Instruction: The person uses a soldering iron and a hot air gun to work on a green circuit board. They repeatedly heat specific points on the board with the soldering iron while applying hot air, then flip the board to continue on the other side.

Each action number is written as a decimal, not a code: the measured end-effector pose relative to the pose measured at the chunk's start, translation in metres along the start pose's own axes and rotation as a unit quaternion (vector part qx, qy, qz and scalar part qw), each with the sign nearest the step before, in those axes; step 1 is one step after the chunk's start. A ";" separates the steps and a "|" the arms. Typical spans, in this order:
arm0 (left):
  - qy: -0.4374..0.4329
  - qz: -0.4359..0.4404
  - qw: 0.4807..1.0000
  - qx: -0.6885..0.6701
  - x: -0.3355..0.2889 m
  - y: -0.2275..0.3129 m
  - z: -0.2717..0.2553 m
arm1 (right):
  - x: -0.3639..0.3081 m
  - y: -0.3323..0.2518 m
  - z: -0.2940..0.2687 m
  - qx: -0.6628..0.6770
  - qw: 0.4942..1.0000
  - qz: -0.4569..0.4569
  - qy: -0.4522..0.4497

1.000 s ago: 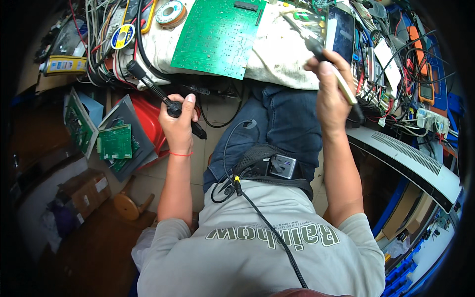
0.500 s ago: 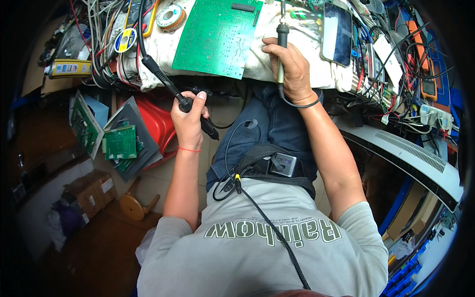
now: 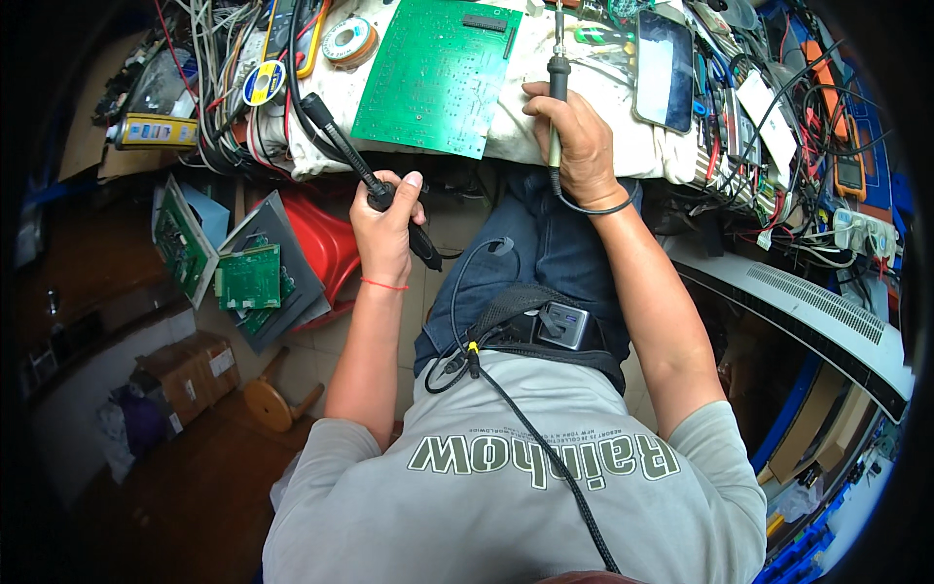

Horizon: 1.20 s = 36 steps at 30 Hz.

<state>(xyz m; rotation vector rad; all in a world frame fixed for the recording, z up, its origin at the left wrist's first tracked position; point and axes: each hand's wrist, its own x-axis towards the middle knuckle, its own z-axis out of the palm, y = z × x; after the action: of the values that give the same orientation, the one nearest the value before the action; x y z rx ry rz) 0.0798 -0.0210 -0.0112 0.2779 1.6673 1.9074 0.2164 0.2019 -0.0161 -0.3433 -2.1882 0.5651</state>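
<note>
Fingers of the right hand [image 3: 576, 146] wrap around the handle of a soldering iron [image 3: 558, 70], which sits over the near part of the white cloth [image 3: 513, 127] with its metal end pointing away from the body, probably so the metal is well clear of the skin. Its cord [image 3: 595, 211] leaves the bottom of the handle and bends past the wrist, seemingly leaving the grip free. Fingers of the left hand [image 3: 384, 219] are clamped on a black tool [image 3: 355, 164], held slantwise near the cloth's edge with the thumb pressed along it, perhaps to steady it; its exact kind is hard to tell. Beyond and between the hands, a green circuit board [image 3: 423, 83] lies flat on the cloth, which likely cushions it. Right of the iron lies a phone [image 3: 664, 78]. Left of the board, a reel of wire [image 3: 348, 42] and a yellow-and-blue reel [image 3: 264, 85] appear placed for easy reach. Farther out, loose wires [image 3: 206, 58] crowd the left side, above a red plastic seat [image 3: 336, 243].
</note>
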 end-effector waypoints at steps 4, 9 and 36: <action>0.000 -0.001 1.000 0.000 0.000 0.000 0.000 | 0.001 -0.002 -0.001 -0.003 1.000 -0.003 0.004; 0.003 0.006 1.000 -0.007 0.003 0.001 0.002 | 0.001 -0.003 0.000 0.005 1.000 0.005 0.002; 0.058 0.007 0.996 -0.064 0.014 -0.017 -0.008 | -0.001 0.003 0.005 -0.039 0.998 -0.036 0.029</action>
<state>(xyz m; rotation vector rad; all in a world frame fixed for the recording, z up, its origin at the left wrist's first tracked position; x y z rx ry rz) 0.0691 -0.0193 -0.0325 0.1309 1.6100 2.0664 0.2133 0.2029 -0.0214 -0.3166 -2.1611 0.4255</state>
